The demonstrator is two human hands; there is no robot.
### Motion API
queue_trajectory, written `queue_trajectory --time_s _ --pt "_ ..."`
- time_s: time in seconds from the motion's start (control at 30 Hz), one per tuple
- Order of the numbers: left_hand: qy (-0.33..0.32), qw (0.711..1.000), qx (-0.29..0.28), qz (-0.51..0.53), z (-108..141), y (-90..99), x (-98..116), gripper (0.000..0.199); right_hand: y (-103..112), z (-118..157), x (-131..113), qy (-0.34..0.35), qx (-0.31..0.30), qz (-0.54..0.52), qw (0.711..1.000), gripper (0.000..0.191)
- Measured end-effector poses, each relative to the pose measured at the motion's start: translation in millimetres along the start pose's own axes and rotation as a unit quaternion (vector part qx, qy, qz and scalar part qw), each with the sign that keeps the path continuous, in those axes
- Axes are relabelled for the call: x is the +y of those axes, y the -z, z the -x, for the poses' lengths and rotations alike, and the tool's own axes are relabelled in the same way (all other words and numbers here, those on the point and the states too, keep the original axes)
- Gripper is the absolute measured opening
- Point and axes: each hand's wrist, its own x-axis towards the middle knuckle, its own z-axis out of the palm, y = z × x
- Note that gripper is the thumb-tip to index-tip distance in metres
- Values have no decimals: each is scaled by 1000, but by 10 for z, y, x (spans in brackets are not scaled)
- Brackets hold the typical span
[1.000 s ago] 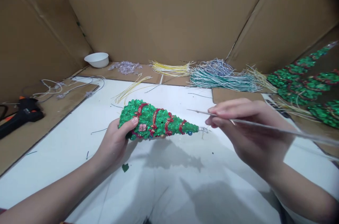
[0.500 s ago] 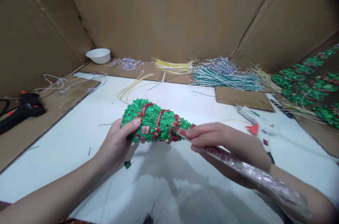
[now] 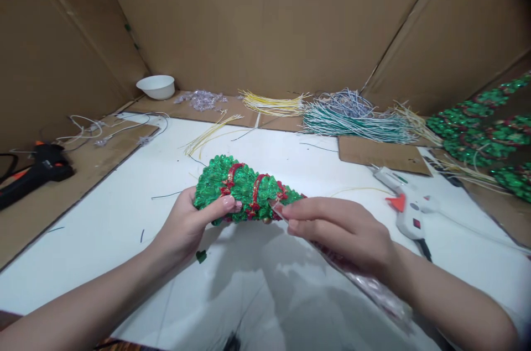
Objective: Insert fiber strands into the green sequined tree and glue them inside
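Observation:
Lying on its side in my left hand (image 3: 194,218) is a small green beaded Christmas tree (image 3: 236,190). Red garlands wrap around it, and its narrow top points right. My left thumb presses near a small pink ornament; the other fingers are hidden behind the wide base. My right hand (image 3: 344,229) is closed on a long, crinkled clear plastic packet (image 3: 373,290) with red print. The packet's narrow end is at the tree near its top; whether it touches cannot be told.
A white glue gun (image 3: 406,207) with an orange trigger lies right; a black glue gun (image 3: 45,168) lies left. Behind are a white bowl (image 3: 156,87), clear beads (image 3: 201,99), yellow wires (image 3: 274,103) and green wires (image 3: 360,123). Another green beaded piece (image 3: 477,124) stands far right.
My right hand has turned, and the packet's loose end has swung down and left behind it. My left thumb has shifted right along the tree, over the pink ornament.

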Motion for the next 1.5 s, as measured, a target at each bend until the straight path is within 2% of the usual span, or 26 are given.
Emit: queue_trajectory --time_s 0.13,0.2,0.27,0.3,0.37,0.43,0.5,0.53,0.6,0.67,0.73,0.83,0.93,1.13,1.27,1.4,1.5 --pt "-17 998 15 -52 -17 12 -17 21 -133 8 49 4 47 -10 999 16" --pt "-49 992 25 -113 -15 10 0 22 -151 -3 68 -4 72 -40 997 13" --pt "-110 970 36 -212 5 -1 49 23 -96 -34 75 -54 119 -92 987 11" --pt "-155 950 39 -269 20 -8 84 22 -39 -55 74 -92 161 -123 975 11" --pt "-284 883 32 -373 54 -26 161 20 112 -96 71 -165 266 -170 935 11" --pt "-430 779 11 -456 82 -47 234 19 271 -125 75 -190 356 -166 900 9" --pt "-540 663 -12 -518 103 -74 288 14 390 -135 91 -201 397 -129 886 7" --pt "-574 613 -18 -543 113 -92 307 10 429 -134 101 -211 403 -112 883 8" --pt "-613 536 -21 -580 139 -140 328 11 469 -123 120 -231 404 -88 881 9" --pt "-636 476 -21 -607 171 -199 328 21 479 -111 129 -255 390 -73 882 8" --pt "-650 438 -12 -621 197 -254 308 29 480 -105 128 -270 378 -60 884 6" --pt "-664 405 -10 -628 208 -298 249 30 491 -108 122 -271 389 -60 878 8" --pt "-649 386 -24 -655 198 -294 175 26 528 -105 106 -283 408 -60 866 10" --pt "-622 403 -28 -671 162 -289 70 29 629 -77 -63 -296 400 -25 867 11" --pt "-626 379 -32 -681 110 -283 14 33 649 -79 -135 -298 400 -29 867 10" --pt "-626 366 -27 -688 73 -276 -24 36 718 -27 -47 -211 386 -73 895 8" --pt "-622 344 -21 -703 91 -296 0 35 782 25 -1 -170 339 -61 923 8"
